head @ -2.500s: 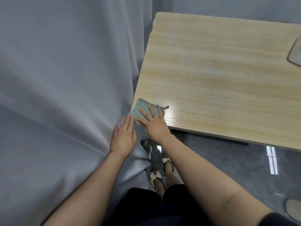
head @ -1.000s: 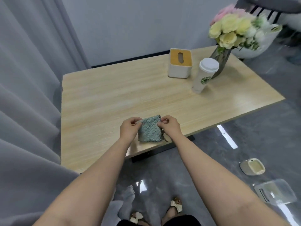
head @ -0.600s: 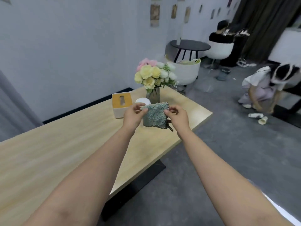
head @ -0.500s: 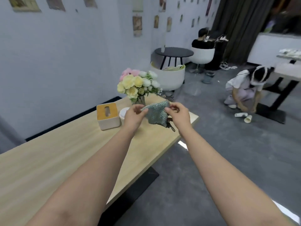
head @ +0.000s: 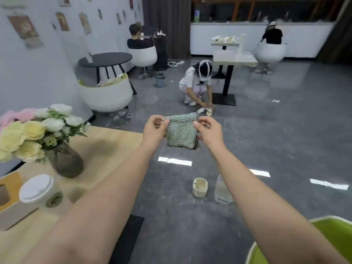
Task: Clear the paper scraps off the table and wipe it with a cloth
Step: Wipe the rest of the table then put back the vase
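A folded green knitted cloth (head: 181, 132) hangs in the air in front of me, out past the table's right end and above the grey floor. My left hand (head: 155, 130) pinches its upper left corner and my right hand (head: 208, 131) pinches its upper right corner. The light wooden table (head: 106, 147) lies at the lower left. No paper scraps show on the part of the table in view.
On the table stand a vase of flowers (head: 62, 159), a lidded paper cup (head: 41, 190) and a tissue box (head: 11, 204). A small bin (head: 199, 187) and a clear container (head: 222, 189) lie on the floor. A green chair (head: 323, 242) sits at lower right. A person (head: 198, 82) crouches farther off.
The cloth has come up off the table's near corner into both hands. My view has swung right, from the table to the open floor beyond its end.
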`<state>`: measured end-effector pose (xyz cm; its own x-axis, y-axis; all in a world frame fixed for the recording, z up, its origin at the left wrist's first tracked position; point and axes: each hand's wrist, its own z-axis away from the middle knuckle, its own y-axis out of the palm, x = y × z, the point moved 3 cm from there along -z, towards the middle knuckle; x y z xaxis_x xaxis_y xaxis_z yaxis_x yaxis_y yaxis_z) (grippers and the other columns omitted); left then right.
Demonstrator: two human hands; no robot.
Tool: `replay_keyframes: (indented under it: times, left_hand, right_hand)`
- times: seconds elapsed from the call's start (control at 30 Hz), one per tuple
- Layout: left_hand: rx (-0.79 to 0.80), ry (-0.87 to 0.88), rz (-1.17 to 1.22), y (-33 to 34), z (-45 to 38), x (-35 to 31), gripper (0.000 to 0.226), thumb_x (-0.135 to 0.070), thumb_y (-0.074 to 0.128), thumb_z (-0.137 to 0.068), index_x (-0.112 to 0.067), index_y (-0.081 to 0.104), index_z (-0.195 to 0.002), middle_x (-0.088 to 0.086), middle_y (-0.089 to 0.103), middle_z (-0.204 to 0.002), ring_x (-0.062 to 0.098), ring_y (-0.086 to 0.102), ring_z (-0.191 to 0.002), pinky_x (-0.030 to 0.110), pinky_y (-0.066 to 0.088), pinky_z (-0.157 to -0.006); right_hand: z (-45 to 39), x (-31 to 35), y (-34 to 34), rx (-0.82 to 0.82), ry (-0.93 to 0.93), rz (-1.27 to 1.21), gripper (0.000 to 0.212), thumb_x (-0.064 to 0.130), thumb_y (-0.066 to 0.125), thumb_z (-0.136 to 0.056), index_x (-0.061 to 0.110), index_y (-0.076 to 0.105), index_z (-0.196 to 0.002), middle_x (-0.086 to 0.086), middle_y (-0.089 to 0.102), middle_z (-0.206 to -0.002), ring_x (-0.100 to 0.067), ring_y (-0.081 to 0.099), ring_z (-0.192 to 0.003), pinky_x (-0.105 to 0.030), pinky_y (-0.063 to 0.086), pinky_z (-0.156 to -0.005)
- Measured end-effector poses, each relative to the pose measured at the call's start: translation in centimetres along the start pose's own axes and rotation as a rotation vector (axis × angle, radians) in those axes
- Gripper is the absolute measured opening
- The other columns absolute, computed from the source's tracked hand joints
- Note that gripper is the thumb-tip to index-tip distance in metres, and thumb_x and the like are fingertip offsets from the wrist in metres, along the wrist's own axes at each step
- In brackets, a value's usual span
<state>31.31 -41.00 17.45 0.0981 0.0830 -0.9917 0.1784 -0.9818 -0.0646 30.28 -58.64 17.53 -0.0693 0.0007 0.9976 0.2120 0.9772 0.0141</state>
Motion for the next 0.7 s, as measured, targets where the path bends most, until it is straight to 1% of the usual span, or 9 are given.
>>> replay_keyframes:
  times: [0.07,0.13,0.23,0.3,0.4,0.5,0.57,0.63,0.7]
  left_hand:
    - [0.082,-0.012,0.021,2.8,-1.5,1.0,0.014,-0.015,0.059,-0.091,-0.021,0.051,-0.081,-0.001,0.051,-0.082,0.013,0.051,-0.073,0.030,0.050,-0.065]
    - [0.165,-0.015,0.021,5.4,-3.0,2.2,0.014,-0.015,0.059,-0.092,-0.021,0.051,-0.081,0.000,0.051,-0.081,0.013,0.051,-0.074,0.029,0.050,-0.069]
    - [0.297,-0.047,0.040,9.4,-5.0,4.0,0.014,-0.015,0.058,-0.092,-0.021,0.051,-0.081,-0.001,0.049,-0.080,0.010,0.049,-0.070,0.024,0.048,-0.066]
    - [0.385,-0.083,0.055,12.2,-6.0,5.4,0.013,-0.015,0.057,-0.093,-0.020,0.051,-0.082,-0.002,0.048,-0.079,0.008,0.048,-0.067,0.022,0.048,-0.064]
    - [0.500,-0.136,0.073,16.2,-6.8,7.4,0.013,-0.014,0.055,-0.094,-0.020,0.050,-0.083,-0.003,0.048,-0.076,0.006,0.049,-0.065,0.016,0.048,-0.058]
    - [0.576,-0.181,0.049,20.0,-7.4,9.7,0.012,-0.015,0.056,-0.093,-0.020,0.051,-0.084,-0.003,0.051,-0.075,0.008,0.052,-0.066,0.017,0.049,-0.058]
    - [0.611,-0.203,0.032,22.5,-7.8,11.7,0.011,-0.015,0.056,-0.094,-0.019,0.052,-0.085,-0.003,0.051,-0.075,0.008,0.052,-0.066,0.019,0.050,-0.060]
    - [0.640,-0.217,0.003,25.0,-8.1,13.8,0.009,-0.016,0.055,-0.094,-0.017,0.052,-0.086,-0.004,0.051,-0.075,0.006,0.052,-0.067,0.016,0.050,-0.057]
    - [0.654,-0.256,-0.021,27.4,-8.4,16.1,0.006,-0.015,0.054,-0.095,-0.014,0.052,-0.089,-0.004,0.050,-0.077,0.006,0.052,-0.068,0.013,0.050,-0.055]
  right_hand:
    - [-1.2,-1.1,-2.1,-0.072,0.018,0.017,0.009,0.006,0.062,-0.088,0.010,0.056,-0.094,0.003,0.052,-0.078,-0.007,0.052,-0.066,-0.028,0.050,-0.059]
    - [-2.1,-2.2,-4.0,-0.156,0.041,0.021,0.009,0.006,0.062,-0.088,0.009,0.055,-0.094,0.002,0.052,-0.076,-0.008,0.051,-0.065,-0.029,0.049,-0.058]
    - [-3.3,-4.0,-6.6,-0.276,0.071,0.024,0.010,0.006,0.061,-0.088,0.009,0.055,-0.095,0.002,0.052,-0.076,-0.009,0.051,-0.065,-0.031,0.048,-0.058]
    - [-3.8,-5.5,-8.3,-0.352,0.104,0.024,0.010,0.007,0.061,-0.089,0.010,0.055,-0.096,0.002,0.053,-0.079,-0.009,0.053,-0.069,-0.032,0.051,-0.060]
    - [-4.3,-7.9,-11.0,-0.455,0.149,0.052,0.009,0.010,0.061,-0.089,0.013,0.057,-0.096,0.004,0.055,-0.080,-0.008,0.055,-0.072,-0.028,0.053,-0.057]
    - [-5.0,-10.4,-13.7,-0.519,0.192,0.035,0.006,0.009,0.061,-0.089,0.013,0.058,-0.092,0.003,0.054,-0.076,-0.008,0.056,-0.070,-0.024,0.053,-0.049]
    - [-5.9,-12.6,-15.5,-0.550,0.243,0.021,0.005,0.009,0.060,-0.089,0.015,0.059,-0.089,0.000,0.056,-0.078,-0.012,0.057,-0.072,-0.023,0.053,-0.047]
    - [-6.9,-15.1,-17.3,-0.574,0.290,0.027,0.003,0.010,0.059,-0.090,0.013,0.060,-0.092,-0.004,0.058,-0.083,-0.016,0.058,-0.075,-0.024,0.054,-0.047]
    - [-8.3,-18.0,-19.0,-0.590,0.328,0.023,0.007,0.010,0.058,-0.091,0.009,0.060,-0.097,-0.005,0.059,-0.084,-0.015,0.059,-0.073,-0.023,0.053,-0.047]
